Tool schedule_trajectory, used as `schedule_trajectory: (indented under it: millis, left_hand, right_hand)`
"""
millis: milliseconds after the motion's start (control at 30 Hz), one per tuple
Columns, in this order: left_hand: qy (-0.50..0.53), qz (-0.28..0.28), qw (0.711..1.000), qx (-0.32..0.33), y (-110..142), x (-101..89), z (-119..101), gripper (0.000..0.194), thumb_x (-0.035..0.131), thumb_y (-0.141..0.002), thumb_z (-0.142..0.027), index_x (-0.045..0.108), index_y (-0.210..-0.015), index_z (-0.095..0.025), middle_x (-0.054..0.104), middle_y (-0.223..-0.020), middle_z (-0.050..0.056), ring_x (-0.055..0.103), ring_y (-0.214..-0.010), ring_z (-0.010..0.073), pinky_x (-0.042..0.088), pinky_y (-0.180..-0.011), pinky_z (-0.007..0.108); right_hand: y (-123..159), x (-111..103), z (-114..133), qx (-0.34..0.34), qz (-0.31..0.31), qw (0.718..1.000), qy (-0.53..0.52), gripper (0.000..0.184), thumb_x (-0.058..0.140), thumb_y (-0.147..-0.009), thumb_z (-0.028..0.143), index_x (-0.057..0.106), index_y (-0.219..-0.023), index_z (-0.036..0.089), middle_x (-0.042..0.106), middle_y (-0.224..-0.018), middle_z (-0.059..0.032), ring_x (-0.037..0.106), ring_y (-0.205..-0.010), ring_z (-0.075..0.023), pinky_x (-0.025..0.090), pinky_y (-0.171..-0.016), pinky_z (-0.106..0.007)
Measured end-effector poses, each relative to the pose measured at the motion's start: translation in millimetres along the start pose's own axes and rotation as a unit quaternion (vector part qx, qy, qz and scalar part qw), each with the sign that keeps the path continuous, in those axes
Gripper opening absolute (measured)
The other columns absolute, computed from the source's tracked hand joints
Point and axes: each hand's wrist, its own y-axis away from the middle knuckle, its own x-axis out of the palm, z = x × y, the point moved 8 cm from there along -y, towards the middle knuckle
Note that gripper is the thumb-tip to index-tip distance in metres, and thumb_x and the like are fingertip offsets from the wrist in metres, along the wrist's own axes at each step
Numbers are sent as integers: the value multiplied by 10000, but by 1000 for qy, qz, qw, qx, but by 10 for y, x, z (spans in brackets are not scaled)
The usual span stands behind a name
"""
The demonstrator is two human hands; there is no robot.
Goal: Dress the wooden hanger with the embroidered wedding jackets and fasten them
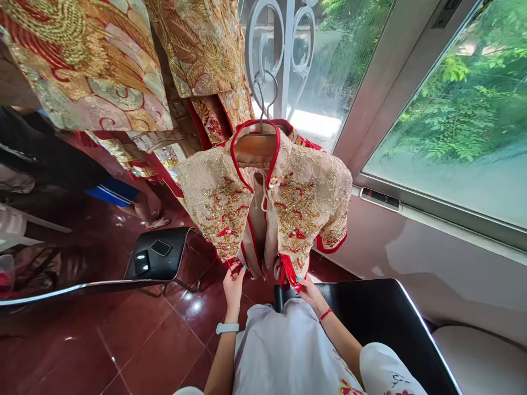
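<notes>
A cream jacket with gold beading and red piping hangs in front of me from a wire hanger. Its front is parted, and a thin tie string hangs loose at the neck. My left hand is closed on the red-trimmed lower corner of one front panel. At the other panel's lower corner, my right hand pinches the red trim. Both fronts are drawn apart, showing the pale lining.
More embroidered gold and red garments hang at the upper left. A black chair bears a phone and a small dark case. Beside my right hand is a black seat. A window lies right; another person's leg shows left.
</notes>
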Motion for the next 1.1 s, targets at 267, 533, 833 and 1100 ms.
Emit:
schedule_trajectory:
  millis: [267,533,833,1100]
  left_hand:
    - [41,160,982,-94,-249,-75,91,398,829,-540,-453,642,-721,-152,437,-544,-72,376,-468,71,335,-479,223]
    - [312,-46,917,-246,-732,-564,597,108,494,-859,-171,596,-878,-201,670,-978,86,674,-999,205,515,-966,430]
    - [390,-38,893,-221,-788,6,776,211,545,-868,-42,577,-746,-211,664,-717,-21,671,-747,99,505,-1038,339]
    - [412,132,871,-233,-75,430,651,201,634,-766,-4,651,-706,-195,692,-743,-6,675,-788,141,405,-1151,529]
  right_hand:
    - [57,96,134,-41,-8,998,42,684,877,-528,118,655,-1162,247,773,-1068,-38,736,-937,-222,599,-830,-324]
    - [0,66,101,-30,-27,999,31,689,881,-529,153,644,-1169,251,782,-967,-30,744,-892,-234,607,-812,-354]
    - [136,32,227,-49,-29,992,109,735,871,-589,210,591,-1267,257,769,-1060,-46,734,-968,-248,584,-897,-398]
    - [104,32,599,-223,-120,940,227,718,883,-575,251,560,-1216,273,696,-1229,-65,667,-1122,-245,534,-993,-427]
